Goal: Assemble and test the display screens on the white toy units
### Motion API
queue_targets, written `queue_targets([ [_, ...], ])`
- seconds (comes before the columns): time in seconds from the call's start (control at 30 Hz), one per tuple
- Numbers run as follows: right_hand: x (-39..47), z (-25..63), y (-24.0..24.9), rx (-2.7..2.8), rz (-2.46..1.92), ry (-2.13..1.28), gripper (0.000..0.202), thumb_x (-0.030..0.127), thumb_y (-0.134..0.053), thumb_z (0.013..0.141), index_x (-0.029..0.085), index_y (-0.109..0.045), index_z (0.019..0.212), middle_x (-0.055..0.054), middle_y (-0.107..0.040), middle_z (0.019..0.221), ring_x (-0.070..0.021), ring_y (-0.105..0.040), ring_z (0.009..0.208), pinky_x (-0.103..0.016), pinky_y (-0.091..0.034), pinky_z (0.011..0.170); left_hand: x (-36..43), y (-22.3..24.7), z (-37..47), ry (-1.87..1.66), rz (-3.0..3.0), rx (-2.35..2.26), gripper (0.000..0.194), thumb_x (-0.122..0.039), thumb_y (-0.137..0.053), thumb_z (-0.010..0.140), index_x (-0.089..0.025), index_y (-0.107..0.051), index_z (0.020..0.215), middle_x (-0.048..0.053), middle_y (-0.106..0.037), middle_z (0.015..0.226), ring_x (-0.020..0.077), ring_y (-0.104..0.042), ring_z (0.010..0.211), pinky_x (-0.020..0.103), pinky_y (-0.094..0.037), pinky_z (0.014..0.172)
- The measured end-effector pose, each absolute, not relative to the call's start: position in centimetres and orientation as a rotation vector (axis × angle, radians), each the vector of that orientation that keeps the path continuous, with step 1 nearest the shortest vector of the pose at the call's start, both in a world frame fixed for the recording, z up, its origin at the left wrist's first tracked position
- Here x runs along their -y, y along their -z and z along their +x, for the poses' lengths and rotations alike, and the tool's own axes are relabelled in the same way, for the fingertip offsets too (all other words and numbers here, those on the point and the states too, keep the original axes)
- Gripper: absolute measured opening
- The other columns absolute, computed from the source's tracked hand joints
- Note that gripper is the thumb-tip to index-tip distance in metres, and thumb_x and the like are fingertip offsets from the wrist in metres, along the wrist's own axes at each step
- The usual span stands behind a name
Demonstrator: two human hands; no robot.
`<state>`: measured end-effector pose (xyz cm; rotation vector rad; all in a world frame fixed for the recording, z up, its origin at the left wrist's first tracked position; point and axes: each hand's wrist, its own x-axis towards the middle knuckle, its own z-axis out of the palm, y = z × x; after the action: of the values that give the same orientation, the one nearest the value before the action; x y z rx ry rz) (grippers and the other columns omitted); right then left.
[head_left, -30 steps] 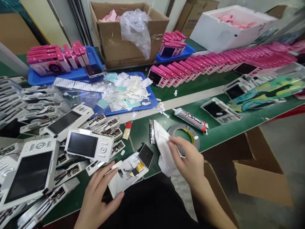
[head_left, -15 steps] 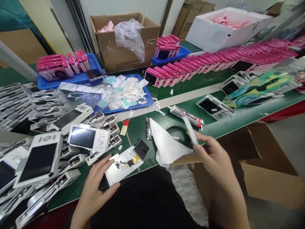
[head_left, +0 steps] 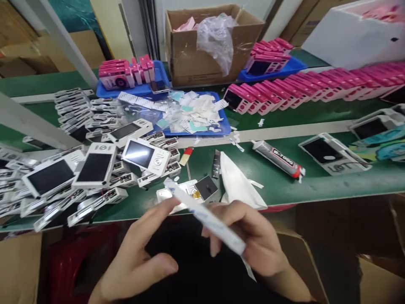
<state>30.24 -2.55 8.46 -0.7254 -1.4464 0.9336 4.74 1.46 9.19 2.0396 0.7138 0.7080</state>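
My right hand (head_left: 249, 236) is closed on a long white strip with faint blue print (head_left: 215, 226), held slanting in front of my body. A thin tail of it hangs below the fingers. My left hand (head_left: 142, 249) has its thumb and fingers spread, with the index fingertip close to the strip's far end; whether they touch I cannot tell. Behind the strip, partly hidden, an opened white camera housing (head_left: 163, 195) lies at the bench edge. Its small dark screen (head_left: 206, 187) is folded out beside it. A white cloth-like sheet (head_left: 238, 181) lies to the right.
A glue tube (head_left: 278, 158) lies on the green bench. White cameras (head_left: 96, 166) are piled at left. A blue tray (head_left: 223, 124) holds paper scraps. Pink cameras (head_left: 268, 97) stand in a row behind, near a cardboard box (head_left: 202, 59). A dark metal piece (head_left: 216, 164) lies mid-bench.
My left hand has come off the camera housing and risen toward the strip. My right hand has brought the strip leftward to the middle. The view has turned left.
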Motion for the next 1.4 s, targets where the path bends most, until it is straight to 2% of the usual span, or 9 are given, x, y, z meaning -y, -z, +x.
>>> queue_targets([
  [0.13, 1.8, 29.7, -9.3, 1.764, -0.732, -0.835, 0.035, 0.056, -0.067, 0.101, 0.024, -0.064, 0.115, -0.002, -0.078, 0.096, -0.0157, -0.078, 0.090, -0.028, -0.063, 0.090, -0.6, -9.2, 5.9, -0.785, 1.653, -0.660, 0.088, -0.085, -0.041, 0.096, -0.032, -0.042, 0.166, 0.014, -0.066, 0.155, 0.0343, -0.073, 0.131, 0.046, -0.068, 0.103],
  [0.23, 1.7, 29.6, -9.1, 1.846, -0.813, -0.686, 0.042, 0.057, -0.054, 0.108, 0.022, -0.065, 0.127, -0.005, -0.080, 0.113, -0.0154, -0.077, 0.112, -0.028, -0.058, 0.107, -0.4, -9.5, 7.2, -1.029, 1.524, -0.749, 0.054, -0.068, -0.038, 0.108, -0.035, -0.058, 0.145, 0.007, -0.083, 0.116, 0.0264, -0.083, 0.101, 0.041, -0.071, 0.084],
  [0.47, 2.5, 29.2, -7.5, 1.679, -1.042, -0.699, 0.024, 0.026, -0.059, 0.109, 0.028, -0.069, 0.130, -0.002, -0.079, 0.123, -0.0128, -0.074, 0.117, -0.022, -0.060, 0.104, -0.4, -9.6, 7.3, -1.454, 1.139, -0.734, 0.025, -0.044, -0.073, 0.099, -0.025, -0.069, 0.115, -0.004, -0.069, 0.074, 0.0116, -0.066, 0.065, 0.025, -0.061, 0.073],
  [0.6, 1.9, 28.9, -8.5, 1.774, -1.022, -0.591, 0.023, 0.018, -0.060, 0.105, 0.024, -0.069, 0.126, -0.004, -0.079, 0.121, -0.0127, -0.075, 0.115, -0.022, -0.061, 0.102, 0.0, -9.0, 6.2, -1.115, 1.453, -0.898, 0.022, -0.017, -0.076, 0.096, -0.024, -0.067, 0.116, -0.001, -0.077, 0.086, 0.0119, -0.071, 0.073, 0.022, -0.058, 0.073],
  [0.83, 0.5, 27.0, -10.2, 1.989, -0.899, -0.443, 0.017, 0.024, -0.055, 0.110, 0.020, -0.063, 0.124, -0.007, -0.080, 0.111, -0.0146, -0.077, 0.109, -0.027, -0.063, 0.099, -0.3, -8.3, 5.9, -0.971, 2.069, -1.087, 0.018, -0.017, -0.064, 0.098, -0.023, -0.063, 0.114, 0.002, -0.081, 0.099, 0.0178, -0.079, 0.087, 0.028, -0.062, 0.078],
  [0.97, 0.1, 26.2, -10.1, 2.009, -0.999, -0.490, 0.035, 0.043, -0.054, 0.111, 0.018, -0.062, 0.134, -0.011, -0.080, 0.121, -0.0181, -0.077, 0.115, -0.030, -0.065, 0.101, -0.9, -7.4, 6.1, -0.873, 2.493, -1.098, 0.016, -0.017, -0.053, 0.100, -0.019, -0.065, 0.109, 0.006, -0.082, 0.096, 0.0213, -0.079, 0.085, 0.033, -0.063, 0.077],
  [1.13, 0.1, 26.3, -9.7, 2.014, -0.997, -0.357, 0.015, 0.020, -0.065, 0.102, 0.019, -0.071, 0.116, -0.007, -0.083, 0.107, -0.0185, -0.079, 0.100, -0.032, -0.066, 0.092, -0.5, -5.7, 6.1, -0.838, 2.683, -1.060, 0.045, -0.012, -0.051, 0.103, -0.010, -0.058, 0.147, 0.018, -0.072, 0.144, 0.0285, -0.069, 0.136, 0.043, -0.052, 0.118],
  [1.3, 0.9, 27.0, -8.1, 2.003, -0.908, -0.151, 0.017, 0.011, -0.055, 0.101, 0.015, -0.071, 0.109, -0.008, -0.081, 0.096, -0.0148, -0.073, 0.084, -0.027, -0.061, 0.074, 0.3, -5.1, 5.9, -0.945, 2.245, -0.886, 0.114, -0.058, -0.067, 0.100, -0.009, 0.006, 0.173, 0.028, -0.030, 0.176, 0.0353, -0.040, 0.162, 0.049, -0.049, 0.126],
  [1.4, 0.9, 26.7, -6.4, 1.925, -0.861, -0.141, 0.016, 0.013, -0.054, 0.103, 0.016, -0.070, 0.104, -0.007, -0.078, 0.095, -0.0144, -0.072, 0.086, -0.026, -0.061, 0.075, 0.1, -5.4, 6.7, -1.077, 1.806, -0.507, 0.114, -0.074, -0.062, 0.096, -0.021, 0.002, 0.175, 0.022, -0.035, 0.176, 0.0354, -0.045, 0.159, 0.048, -0.055, 0.120],
])
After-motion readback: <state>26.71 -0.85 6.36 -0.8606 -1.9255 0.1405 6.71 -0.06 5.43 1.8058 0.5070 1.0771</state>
